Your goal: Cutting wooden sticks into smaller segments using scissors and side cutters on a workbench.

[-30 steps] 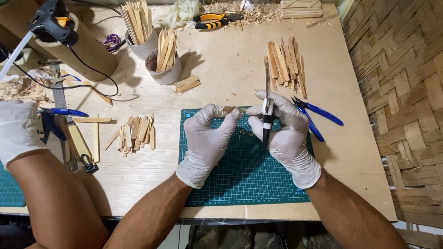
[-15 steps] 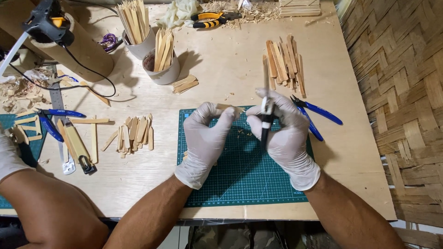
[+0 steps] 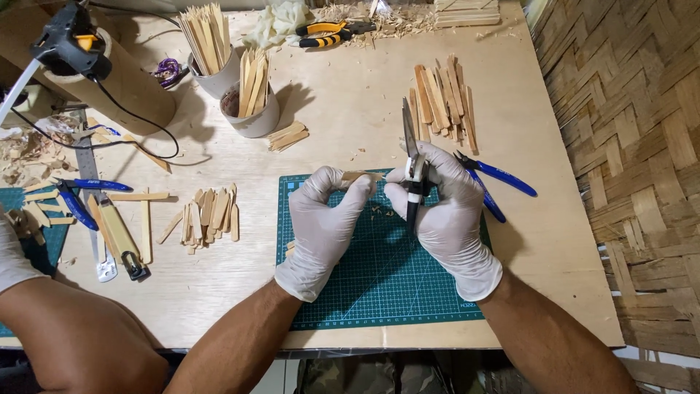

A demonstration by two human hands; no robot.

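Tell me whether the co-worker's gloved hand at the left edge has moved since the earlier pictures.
Yes. The co-worker's gloved hand has drawn back leftward and down, away from the blue-handled pliers, toward the frame's left edge.

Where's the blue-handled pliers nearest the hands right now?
In the head view, the blue-handled pliers lie on the wooden table just right of the right hand, at the green cutting mat's upper right corner, below the loose pile of wooden sticks.

Cups of sticks point(image 3: 248, 109): two, behind the cutting mat point(image 3: 379, 292)
Blue pliers point(image 3: 496, 182): one right of mat, one left
Gloved hands over mat: two
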